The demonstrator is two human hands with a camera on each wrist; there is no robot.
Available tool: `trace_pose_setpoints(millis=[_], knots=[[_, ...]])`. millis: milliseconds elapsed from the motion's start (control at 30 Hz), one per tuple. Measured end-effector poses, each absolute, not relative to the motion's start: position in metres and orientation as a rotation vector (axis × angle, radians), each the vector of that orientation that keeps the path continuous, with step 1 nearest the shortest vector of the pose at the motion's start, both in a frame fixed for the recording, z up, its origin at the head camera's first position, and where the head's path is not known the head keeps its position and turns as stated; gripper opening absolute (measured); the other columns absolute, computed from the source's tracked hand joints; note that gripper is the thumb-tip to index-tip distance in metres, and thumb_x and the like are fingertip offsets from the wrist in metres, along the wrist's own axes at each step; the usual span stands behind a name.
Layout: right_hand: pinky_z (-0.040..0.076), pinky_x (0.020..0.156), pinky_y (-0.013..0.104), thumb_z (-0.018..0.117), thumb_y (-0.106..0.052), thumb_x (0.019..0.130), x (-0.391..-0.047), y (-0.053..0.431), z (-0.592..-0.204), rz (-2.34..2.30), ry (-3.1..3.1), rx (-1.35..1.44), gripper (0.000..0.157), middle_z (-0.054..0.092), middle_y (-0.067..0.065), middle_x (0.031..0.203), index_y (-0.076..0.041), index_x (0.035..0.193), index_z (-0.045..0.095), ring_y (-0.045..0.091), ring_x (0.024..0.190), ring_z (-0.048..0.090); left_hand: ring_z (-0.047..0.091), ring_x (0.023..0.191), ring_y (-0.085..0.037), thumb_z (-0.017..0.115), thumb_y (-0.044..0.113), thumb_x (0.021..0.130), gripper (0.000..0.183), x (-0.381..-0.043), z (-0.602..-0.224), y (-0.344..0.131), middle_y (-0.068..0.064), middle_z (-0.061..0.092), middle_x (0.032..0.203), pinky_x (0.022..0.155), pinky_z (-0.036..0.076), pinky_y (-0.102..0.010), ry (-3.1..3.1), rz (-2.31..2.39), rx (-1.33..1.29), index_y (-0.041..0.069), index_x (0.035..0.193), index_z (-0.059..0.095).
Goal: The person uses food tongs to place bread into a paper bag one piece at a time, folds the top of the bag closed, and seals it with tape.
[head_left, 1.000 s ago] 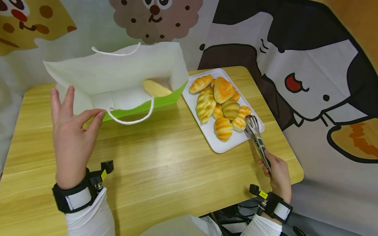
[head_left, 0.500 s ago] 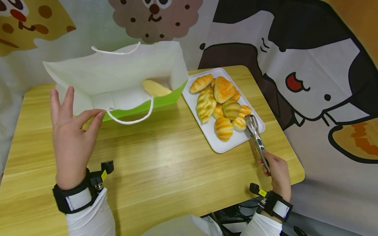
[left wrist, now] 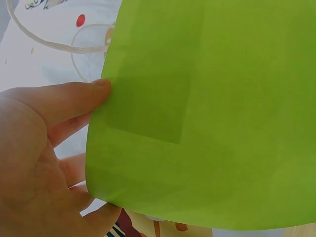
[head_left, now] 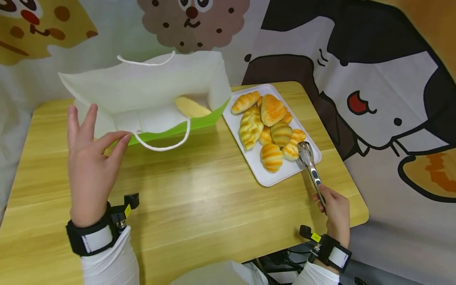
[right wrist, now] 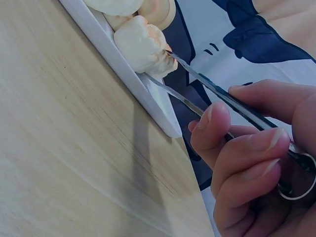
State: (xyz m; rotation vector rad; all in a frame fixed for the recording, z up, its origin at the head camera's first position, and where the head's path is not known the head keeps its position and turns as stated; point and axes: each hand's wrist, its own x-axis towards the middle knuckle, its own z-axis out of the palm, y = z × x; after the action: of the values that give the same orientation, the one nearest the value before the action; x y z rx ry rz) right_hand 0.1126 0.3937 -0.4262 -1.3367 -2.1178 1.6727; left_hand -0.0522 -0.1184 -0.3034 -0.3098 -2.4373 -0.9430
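My left hand (head_left: 90, 170) pinches the near rim of a paper bag (head_left: 149, 85) between thumb and index finger, the other fingers raised. Green outside (left wrist: 222, 108) and white inside, the bag has white cord handles (head_left: 164, 149). A pale yellow bread piece (head_left: 192, 107) lies inside it, at the right end. Metal tongs (head_left: 312, 170) are in the grip of my right hand (head_left: 337, 209). Their tips are at a small bread roll (right wrist: 143, 47), one arm above the other, at the near right corner of the white tray (head_left: 254, 164).
Several more breads, among them a striped roll (head_left: 272, 157), a triangular one (head_left: 273, 109) and a braided one (head_left: 250, 128), are heaped on the tray. The tray lies near the right edge of the wooden table (head_left: 199, 213). A cartoon-printed cloth (head_left: 377, 166) hangs behind.
The head view has shifted slightly. The left hand keeps its pinch on the bag rim, and the tongs stay by the same roll with only a slight turn.
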Motion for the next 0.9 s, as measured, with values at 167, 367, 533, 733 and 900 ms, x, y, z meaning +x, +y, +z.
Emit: trace_pose_setpoints(millis=[167, 367, 533, 733, 900], knots=[[0.039, 0.046, 0.025, 0.064, -0.041, 0.097, 0.1130, 0.3923, -0.4268, 1.655, -2.099, -1.333, 0.047, 0.065, -0.006, 0.065, 0.000, 0.120, 0.065, 0.011, 0.049, 0.048, 0.007, 0.157, -0.021, 0.074, 0.011, 0.091, 0.019, -0.0525, -0.3024, -0.1183, -0.015, 0.038, 0.159, 0.127, 0.013, -0.050, -2.455, -0.944, -0.304, -0.007, 0.096, 0.076], [0.039, 0.046, 0.025, 0.066, -0.041, 0.096, 0.1138, 0.3923, -0.4263, 1.632, -2.033, -1.363, 0.048, 0.064, -0.004, 0.065, 0.000, 0.120, 0.066, 0.011, 0.049, 0.047, 0.007, 0.157, -0.021, 0.074, 0.011, 0.091, 0.019, -0.0515, -0.3024, -0.1187, -0.015, 0.038, 0.159, 0.127, 0.013, -0.050, -2.458, -0.946, -0.301, -0.007, 0.096, 0.076], [0.037, 0.044, 0.023, 0.069, -0.037, 0.095, 0.1158, 0.3914, -0.4266, 1.661, -1.930, -1.345, 0.042, 0.064, -0.003, 0.063, 0.000, 0.114, 0.069, 0.010, 0.046, 0.046, 0.008, 0.157, -0.022, 0.074, 0.011, 0.091, 0.019, -0.0525, -0.3022, -0.1186, -0.016, 0.038, 0.159, 0.127, 0.013, -0.049, -2.453, -0.934, -0.313, -0.007, 0.096, 0.076], [0.035, 0.043, 0.024, 0.069, -0.037, 0.095, 0.1172, 0.3908, -0.4252, 1.647, -1.839, -1.308, 0.036, 0.063, -0.002, 0.063, -0.003, 0.106, 0.072, 0.011, 0.045, 0.045, 0.009, 0.157, -0.025, 0.074, 0.011, 0.090, 0.019, -0.0534, -0.3018, -0.1177, -0.018, 0.039, 0.158, 0.127, 0.013, -0.050, -2.450, -0.948, -0.317, -0.007, 0.095, 0.076], [0.033, 0.041, 0.024, 0.070, -0.037, 0.094, 0.1165, 0.3908, -0.4198, 1.637, -1.738, -1.254, 0.035, 0.062, 0.000, 0.063, -0.003, 0.101, 0.073, 0.013, 0.044, 0.042, 0.009, 0.157, -0.026, 0.074, 0.011, 0.090, 0.019, -0.0530, -0.3013, -0.1170, -0.018, 0.039, 0.158, 0.127, 0.012, -0.050, -2.459, -0.950, -0.310, -0.007, 0.096, 0.076]])
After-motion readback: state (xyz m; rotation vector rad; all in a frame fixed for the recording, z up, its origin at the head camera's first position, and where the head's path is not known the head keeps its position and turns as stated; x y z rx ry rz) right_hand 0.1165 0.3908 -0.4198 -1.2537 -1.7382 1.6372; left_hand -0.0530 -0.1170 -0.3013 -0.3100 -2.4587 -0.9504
